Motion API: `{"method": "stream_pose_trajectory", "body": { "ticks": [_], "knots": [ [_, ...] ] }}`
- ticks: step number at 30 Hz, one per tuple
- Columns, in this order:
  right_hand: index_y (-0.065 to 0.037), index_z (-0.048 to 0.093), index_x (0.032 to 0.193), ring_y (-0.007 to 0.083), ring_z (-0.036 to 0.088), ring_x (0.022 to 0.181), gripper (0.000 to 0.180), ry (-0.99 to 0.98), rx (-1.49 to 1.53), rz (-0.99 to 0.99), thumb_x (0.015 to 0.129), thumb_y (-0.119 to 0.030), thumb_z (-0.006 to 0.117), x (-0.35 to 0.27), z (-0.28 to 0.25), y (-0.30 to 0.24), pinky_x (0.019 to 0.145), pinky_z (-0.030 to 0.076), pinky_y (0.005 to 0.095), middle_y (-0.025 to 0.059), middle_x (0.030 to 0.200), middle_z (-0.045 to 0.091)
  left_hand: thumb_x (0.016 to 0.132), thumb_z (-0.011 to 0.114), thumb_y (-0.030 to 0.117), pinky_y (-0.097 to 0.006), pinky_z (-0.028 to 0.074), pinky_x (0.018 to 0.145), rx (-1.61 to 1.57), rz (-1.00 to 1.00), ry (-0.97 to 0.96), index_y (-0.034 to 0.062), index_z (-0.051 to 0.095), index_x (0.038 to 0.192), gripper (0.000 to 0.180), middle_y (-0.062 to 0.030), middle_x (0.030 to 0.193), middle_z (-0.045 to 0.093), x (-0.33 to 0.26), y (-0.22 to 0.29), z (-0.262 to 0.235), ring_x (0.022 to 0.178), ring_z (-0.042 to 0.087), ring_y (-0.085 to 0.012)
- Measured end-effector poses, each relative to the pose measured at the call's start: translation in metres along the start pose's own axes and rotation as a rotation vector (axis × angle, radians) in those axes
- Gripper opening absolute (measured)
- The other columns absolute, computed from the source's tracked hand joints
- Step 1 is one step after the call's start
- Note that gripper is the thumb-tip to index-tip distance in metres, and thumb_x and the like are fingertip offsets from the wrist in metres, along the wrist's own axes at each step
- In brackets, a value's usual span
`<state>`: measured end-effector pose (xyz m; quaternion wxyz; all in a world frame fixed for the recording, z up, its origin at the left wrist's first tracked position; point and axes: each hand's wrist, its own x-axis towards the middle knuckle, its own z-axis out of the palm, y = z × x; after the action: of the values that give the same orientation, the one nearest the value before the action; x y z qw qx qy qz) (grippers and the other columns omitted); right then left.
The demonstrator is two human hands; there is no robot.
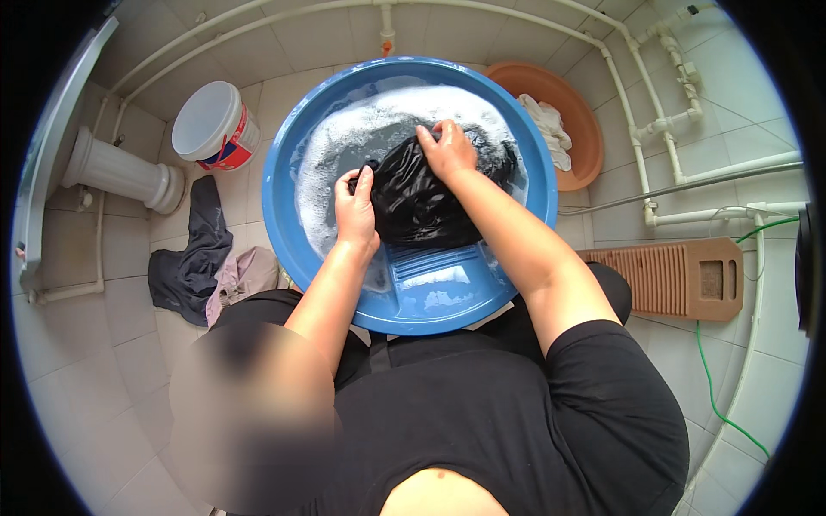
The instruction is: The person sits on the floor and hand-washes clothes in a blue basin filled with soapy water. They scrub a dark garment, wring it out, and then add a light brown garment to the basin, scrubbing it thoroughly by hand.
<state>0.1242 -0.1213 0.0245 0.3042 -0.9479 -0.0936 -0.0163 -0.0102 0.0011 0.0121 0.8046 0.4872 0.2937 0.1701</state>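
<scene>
Head view: left hand (356,206) pinches edge of wet black cloth (422,202) between thumb and fingers; right hand (450,153) grips its upper edge; cloth bunched inside blue basin (274,176), above ribbed slope (433,262), white suds (413,99) beyond; risk: slick, heavy fabric may slip from light pinch; sudden drop could splash suds onto dark clothes (202,232) beside basin

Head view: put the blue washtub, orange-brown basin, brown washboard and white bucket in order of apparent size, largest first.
1. Blue washtub, clearly largest
2. Brown washboard and orange-brown basin: both partly hidden, too close to rank
3. White bucket, smallest
</scene>
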Motion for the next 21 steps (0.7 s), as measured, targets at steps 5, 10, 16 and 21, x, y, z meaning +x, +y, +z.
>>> {"method": "stream_pose_trajectory", "body": {
  "ticks": [5,10,16,21],
  "knots": [
    [-0.006,0.052,0.119,0.0313,0.049,0.114,0.079,-0.729,-0.369,-0.158,0.067,-0.066,0.058,0.007,-0.008,0.000,0.094,0.039,0.0389,0.0166,0.121,0.052,0.083,0.060,0.010,-0.036,0.043,0.089,-0.115,-0.284,0.339,0.0046,0.028,0.131,0.058,-0.0188,0.123,0.044,0.008,0.006,-0.011,0.107,0.049,-0.0265],
    [-0.010,0.059,0.111,0.0298,0.055,0.102,0.044,-0.453,-0.500,-0.037,0.078,-0.041,0.057,0.015,-0.007,-0.012,0.089,0.044,0.0379,0.0138,0.113,0.057,0.084,0.058,0.010,-0.037,0.040,0.093,-0.051,-0.182,0.193,0.0051,0.025,0.135,0.061,-0.0164,0.130,0.040,0.015,-0.010,-0.018,0.114,0.045,-0.0253],
    [-0.005,0.061,0.082,0.0263,0.060,0.088,0.017,-0.297,0.338,-0.626,0.071,-0.018,0.061,-0.053,-0.009,-0.046,0.073,0.048,0.0337,0.0081,0.098,0.061,0.089,0.049,0.039,-0.039,0.043,0.089,-0.609,-0.407,-0.169,0.0091,0.037,0.127,0.050,-0.0083,0.116,0.052,0.025,-0.012,-0.023,0.100,0.054,-0.0225],
    [-0.007,0.052,0.063,0.0261,0.057,0.068,0.017,-0.247,0.387,-1.024,0.065,-0.016,0.065,-0.104,-0.033,-0.083,0.060,0.047,0.0341,0.0075,0.077,0.057,0.083,0.060,0.028,-0.033,0.047,0.074,-0.287,-0.368,-0.041,0.0133,0.051,0.114,0.035,-0.0063,0.093,0.057,0.010,0.010,-0.007,0.084,0.055,-0.0174]
  ]
}}
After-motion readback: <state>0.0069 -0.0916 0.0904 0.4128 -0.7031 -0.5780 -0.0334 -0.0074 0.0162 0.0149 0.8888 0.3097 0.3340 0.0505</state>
